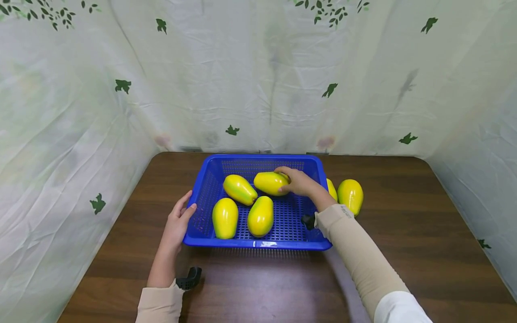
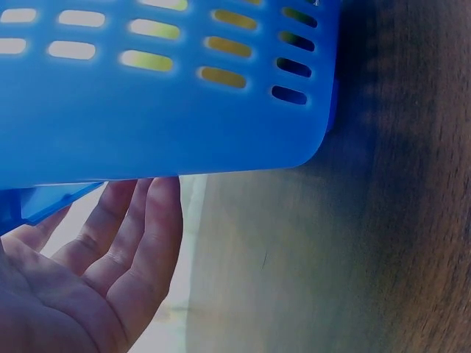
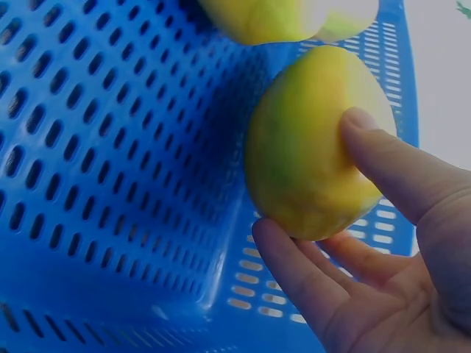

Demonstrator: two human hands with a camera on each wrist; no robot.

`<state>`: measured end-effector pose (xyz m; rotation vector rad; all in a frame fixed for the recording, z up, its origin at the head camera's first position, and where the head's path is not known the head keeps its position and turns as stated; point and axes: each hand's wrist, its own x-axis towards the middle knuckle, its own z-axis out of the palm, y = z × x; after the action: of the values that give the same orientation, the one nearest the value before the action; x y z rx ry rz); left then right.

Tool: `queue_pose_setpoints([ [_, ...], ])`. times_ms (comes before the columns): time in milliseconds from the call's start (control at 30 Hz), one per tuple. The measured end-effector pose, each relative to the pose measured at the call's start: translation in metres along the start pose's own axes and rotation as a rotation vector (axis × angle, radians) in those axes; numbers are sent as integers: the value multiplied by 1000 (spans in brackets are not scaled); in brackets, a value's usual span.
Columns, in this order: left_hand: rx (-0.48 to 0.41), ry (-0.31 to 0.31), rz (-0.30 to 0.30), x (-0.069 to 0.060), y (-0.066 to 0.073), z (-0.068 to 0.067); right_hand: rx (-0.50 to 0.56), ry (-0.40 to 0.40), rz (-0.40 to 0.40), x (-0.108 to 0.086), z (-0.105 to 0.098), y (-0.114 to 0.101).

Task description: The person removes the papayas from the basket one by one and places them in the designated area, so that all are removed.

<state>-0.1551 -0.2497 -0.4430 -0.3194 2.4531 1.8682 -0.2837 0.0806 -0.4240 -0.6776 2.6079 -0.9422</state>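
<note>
A blue plastic basket [image 1: 282,245] with slotted walls stands on the table and holds several yellow papayas [image 1: 260,216]. My left hand [image 1: 177,224] holds its left rim, the thumb at the top edge and the fingers against the outer side; in the left wrist view the fingertips are hidden behind the basket wall. Inside the basket, toward the back, my right hand [image 1: 300,183] grips one papaya [image 3: 316,147] between thumb and fingers. Whether that papaya touches the basket floor I cannot tell.
Two more papayas [image 1: 350,196] lie on the wooden table [image 1: 408,233] just right of the basket, one partly hidden by its rim. Pale cloth [image 1: 258,89] with green leaf and bird shapes hangs around the table's back and sides.
</note>
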Motion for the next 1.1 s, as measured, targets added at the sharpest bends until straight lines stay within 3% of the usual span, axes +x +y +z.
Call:
queue_pose_setpoints([
  [1100, -47, -13, -13, 2, -1, 0, 324, 150, -79, -11, -7, 3],
])
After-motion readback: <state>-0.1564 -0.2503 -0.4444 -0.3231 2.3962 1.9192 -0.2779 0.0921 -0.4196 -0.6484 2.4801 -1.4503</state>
